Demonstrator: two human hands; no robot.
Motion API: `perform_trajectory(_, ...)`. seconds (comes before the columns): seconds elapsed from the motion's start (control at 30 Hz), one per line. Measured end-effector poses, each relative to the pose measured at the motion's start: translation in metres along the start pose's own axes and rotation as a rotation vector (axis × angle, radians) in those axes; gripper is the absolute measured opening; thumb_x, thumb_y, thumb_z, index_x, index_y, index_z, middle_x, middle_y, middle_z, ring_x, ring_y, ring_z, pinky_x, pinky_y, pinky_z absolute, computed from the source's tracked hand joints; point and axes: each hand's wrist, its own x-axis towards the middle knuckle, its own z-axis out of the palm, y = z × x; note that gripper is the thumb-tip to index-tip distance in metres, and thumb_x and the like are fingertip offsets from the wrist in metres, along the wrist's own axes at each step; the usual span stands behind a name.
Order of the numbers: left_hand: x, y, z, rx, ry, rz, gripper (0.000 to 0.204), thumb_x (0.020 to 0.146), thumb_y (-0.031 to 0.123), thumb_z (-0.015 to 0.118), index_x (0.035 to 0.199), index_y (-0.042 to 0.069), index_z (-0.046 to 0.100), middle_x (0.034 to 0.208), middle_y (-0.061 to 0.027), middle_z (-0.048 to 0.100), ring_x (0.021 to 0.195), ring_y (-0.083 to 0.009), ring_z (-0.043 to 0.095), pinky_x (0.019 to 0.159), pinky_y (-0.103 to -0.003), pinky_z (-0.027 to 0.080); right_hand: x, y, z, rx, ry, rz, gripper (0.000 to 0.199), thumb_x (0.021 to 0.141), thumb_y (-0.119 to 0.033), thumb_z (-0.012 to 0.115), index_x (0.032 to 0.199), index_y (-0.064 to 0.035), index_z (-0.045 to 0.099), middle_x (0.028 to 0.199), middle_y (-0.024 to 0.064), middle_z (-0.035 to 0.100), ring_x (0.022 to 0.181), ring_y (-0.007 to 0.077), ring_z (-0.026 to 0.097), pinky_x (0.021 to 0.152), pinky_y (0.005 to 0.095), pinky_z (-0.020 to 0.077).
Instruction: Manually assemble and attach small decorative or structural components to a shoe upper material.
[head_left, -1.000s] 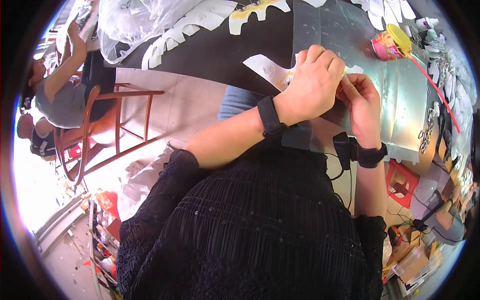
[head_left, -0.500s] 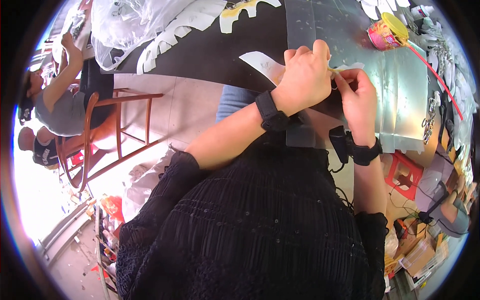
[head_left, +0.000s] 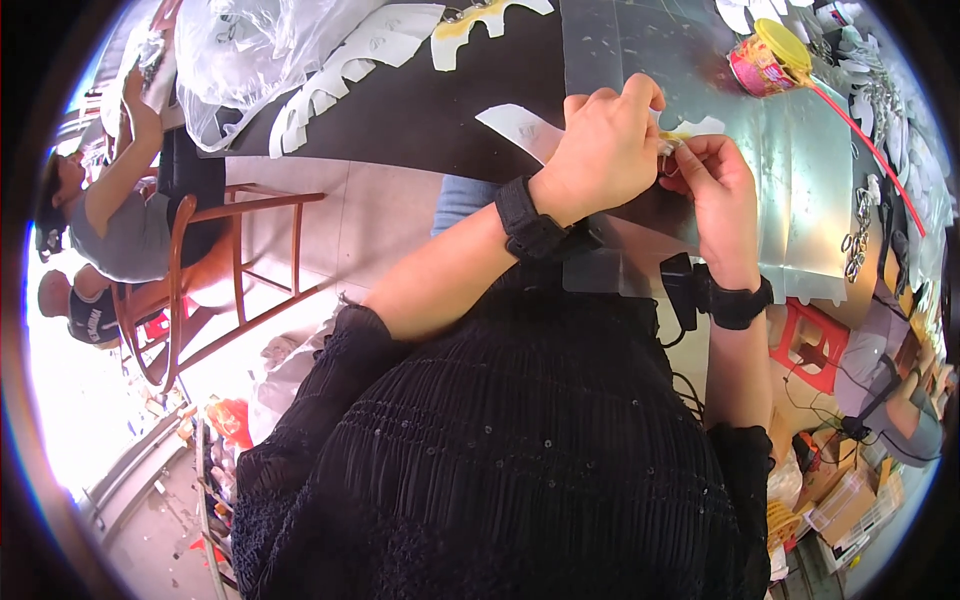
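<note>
Both hands are together over the dark table. My left hand [head_left: 603,152] is closed on a white cut-out piece [head_left: 516,130], whose flat end sticks out on the left. Part of the same piece, or another like it, shows past the fingers at the right, with a yellowish, glue-like edge. My right hand [head_left: 728,198] pinches at that edge with thumb and index finger. A small shiny bit, perhaps a metal ring, shows between the fingertips, too small to make out. The left fingers hide most of the piece's middle.
A yellow-lidded tub [head_left: 762,72] with a red stick stands at the far right on a clear sheet [head_left: 800,200]. Toothed white pieces [head_left: 390,40] and a plastic bag [head_left: 250,70] lie far left. Metal rings [head_left: 857,235] lie right. A wooden chair [head_left: 240,260] and people are nearby.
My right fingers have shifted slightly at the piece's edge, and a small dark gap now shows beneath them. The left hand keeps its grip. The whole view has moved a little.
</note>
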Motion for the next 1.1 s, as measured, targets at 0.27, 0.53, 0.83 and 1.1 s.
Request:
perform_trajectory(0.27,0.004,0.006,-0.006,-0.203,-0.015,-0.068,0.029,0.075,0.003,0.063,0.099,0.003,0.048,0.071,-0.0049,0.061,0.072,-0.0184,0.062,0.071,-0.032,0.047,0.001,-0.005,0.000,0.101,-0.014,0.102,0.007,0.090,-0.006,0.055,0.089,0.0003,0.052,0.082,0.0071,0.061,0.075,0.0126,0.061,0.065,0.0247,0.0510)
perform_trajectory(0.53,0.006,0.012,-0.010,-0.216,0.018,-0.142,0.033,0.073,0.003,0.065,0.100,-0.002,0.046,0.071,-0.0070,0.063,0.071,-0.0168,0.062,0.066,-0.028,0.049,0.002,-0.011,0.002,-0.010,0.008,0.062,0.008,0.088,-0.006,0.057,0.088,0.0008,0.053,0.080,0.0070,0.062,0.069,0.0113,0.060,0.062,0.0233,0.0494)
perform_trajectory(0.83,0.003,0.011,-0.004,-0.004,-0.034,-0.155,0.030,0.074,0.006,0.062,0.098,0.002,0.045,0.071,-0.0055,0.064,0.073,-0.0266,0.063,0.075,-0.040,0.042,0.002,-0.001,0.001,-0.002,0.027,0.025,0.005,0.088,-0.003,0.056,0.088,0.0008,0.053,0.079,0.0072,0.061,0.068,0.0115,0.060,0.063,0.0236,0.0491)
perform_trajectory(1.1,-0.003,0.011,0.000,0.014,0.009,-0.124,0.032,0.073,0.003,0.058,0.101,0.006,0.045,0.073,-0.0017,0.064,0.085,-0.0264,0.060,0.080,-0.042,0.036,-0.005,0.004,0.003,0.031,0.009,-0.102,0.002,0.089,-0.001,0.054,0.089,0.0001,0.052,0.079,0.0064,0.060,0.070,0.0108,0.058,0.065,0.0233,0.0484)
